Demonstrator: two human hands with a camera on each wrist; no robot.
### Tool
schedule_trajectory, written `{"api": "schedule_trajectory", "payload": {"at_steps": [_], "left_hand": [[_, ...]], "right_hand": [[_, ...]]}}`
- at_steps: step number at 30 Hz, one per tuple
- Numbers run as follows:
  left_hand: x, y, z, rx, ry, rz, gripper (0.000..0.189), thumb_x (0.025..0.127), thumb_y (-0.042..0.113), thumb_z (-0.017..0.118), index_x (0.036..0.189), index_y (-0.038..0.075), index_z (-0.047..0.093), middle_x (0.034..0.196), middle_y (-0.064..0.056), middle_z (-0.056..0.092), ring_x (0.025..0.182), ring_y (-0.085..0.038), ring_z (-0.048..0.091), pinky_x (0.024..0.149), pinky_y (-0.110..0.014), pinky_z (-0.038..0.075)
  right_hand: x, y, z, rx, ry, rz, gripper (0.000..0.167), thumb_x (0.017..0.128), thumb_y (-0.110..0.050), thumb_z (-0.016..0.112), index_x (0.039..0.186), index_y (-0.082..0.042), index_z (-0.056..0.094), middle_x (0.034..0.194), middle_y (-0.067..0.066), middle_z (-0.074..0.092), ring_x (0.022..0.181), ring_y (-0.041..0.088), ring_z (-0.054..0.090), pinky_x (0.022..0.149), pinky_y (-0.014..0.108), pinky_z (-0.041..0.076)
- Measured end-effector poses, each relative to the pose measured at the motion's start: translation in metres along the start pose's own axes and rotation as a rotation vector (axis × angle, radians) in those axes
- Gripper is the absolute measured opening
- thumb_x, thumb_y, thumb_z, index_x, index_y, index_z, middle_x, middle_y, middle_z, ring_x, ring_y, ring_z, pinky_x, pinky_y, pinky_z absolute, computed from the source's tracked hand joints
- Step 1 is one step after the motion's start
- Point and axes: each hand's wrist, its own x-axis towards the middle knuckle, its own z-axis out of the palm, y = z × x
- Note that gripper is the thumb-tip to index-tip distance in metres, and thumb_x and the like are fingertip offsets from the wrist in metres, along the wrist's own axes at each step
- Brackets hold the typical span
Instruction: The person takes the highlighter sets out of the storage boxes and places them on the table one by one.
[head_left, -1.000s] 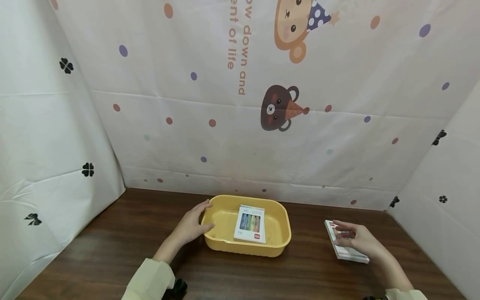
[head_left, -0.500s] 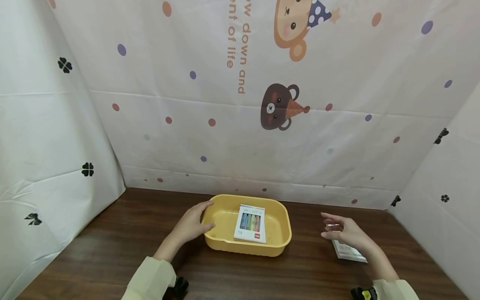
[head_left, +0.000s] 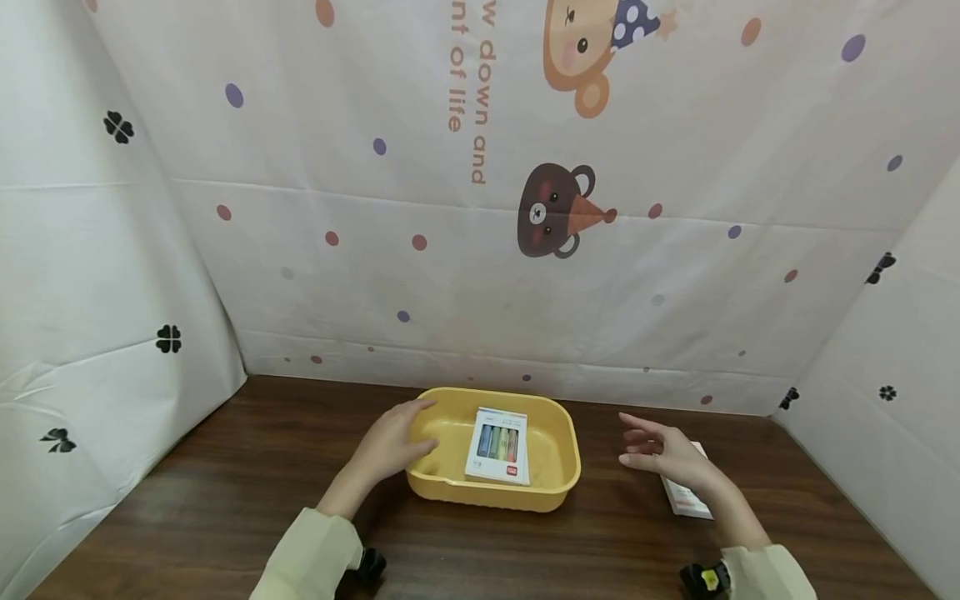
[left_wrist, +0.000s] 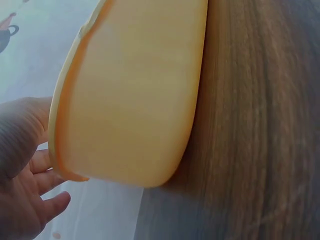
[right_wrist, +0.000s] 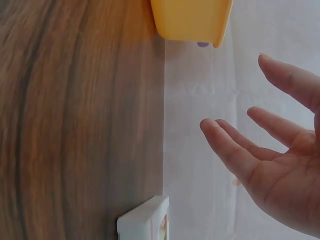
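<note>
A yellow plastic basin (head_left: pixel 487 497) stands on the brown table. Inside it lies a white box (head_left: pixel 497 446) whose window shows a row of coloured sticks; whether they are markers or crayons I cannot tell. My left hand (head_left: pixel 390 442) is at the basin's left end, thumb and fingers spread apart and reaching over the rim. The left wrist view shows the basin's wall (left_wrist: pixel 130 100) close beside that hand. My right hand (head_left: pixel 670 454) hovers with loose fingers between the basin and a second white box (head_left: pixel 688 500), partly covering that box and holding nothing.
A printed white cloth (head_left: pixel 450 292) with bears and dots hangs behind the table (head_left: pixel 300 467). More white cloth closes off the left and right sides. Black straps with devices (head_left: pixel 705 579) are on both wrists.
My right hand has come off the box on the right and moved left, toward the basin. The left hand stays at the basin's left end. The head view has shifted slightly.
</note>
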Motion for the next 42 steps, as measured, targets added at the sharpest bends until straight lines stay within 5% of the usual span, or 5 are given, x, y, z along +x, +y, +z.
{"api": "schedule_trajectory", "payload": {"at_steps": [23, 36, 42], "left_hand": [[0.011, 0.021, 0.015, -0.035, -0.072, 0.061, 0.056, 0.081, 0.021, 0.068, 0.13, 0.003, 0.048, 0.128, -0.012, 0.052, 0.113, -0.029, 0.051, 0.092, -0.044, 0.042], [0.011, 0.03, 0.026, -0.06, -0.186, 0.062, 0.059, 0.085, 0.026, 0.063, 0.136, 0.007, 0.041, 0.128, -0.013, 0.052, 0.111, -0.03, 0.053, 0.086, -0.045, 0.045], [0.01, 0.03, 0.028, -0.072, -0.183, 0.07, 0.059, 0.084, 0.024, 0.065, 0.136, 0.009, 0.042, 0.126, -0.014, 0.054, 0.109, -0.031, 0.055, 0.083, -0.045, 0.047]], "right_hand": [[0.025, -0.024, 0.021, 0.083, -0.061, -0.042, 0.069, 0.081, -0.02, 0.069, 0.138, 0.001, 0.035, 0.118, 0.028, 0.051, 0.101, 0.034, 0.058, 0.081, 0.04, 0.049], [0.019, -0.025, 0.041, 0.112, -0.148, -0.026, 0.068, 0.082, -0.021, 0.068, 0.139, -0.001, 0.034, 0.115, 0.024, 0.055, 0.098, 0.031, 0.059, 0.079, 0.04, 0.05], [0.016, -0.022, 0.043, 0.154, -0.173, -0.028, 0.07, 0.082, -0.018, 0.068, 0.138, 0.003, 0.033, 0.118, 0.027, 0.053, 0.099, 0.032, 0.059, 0.081, 0.04, 0.05]]}}
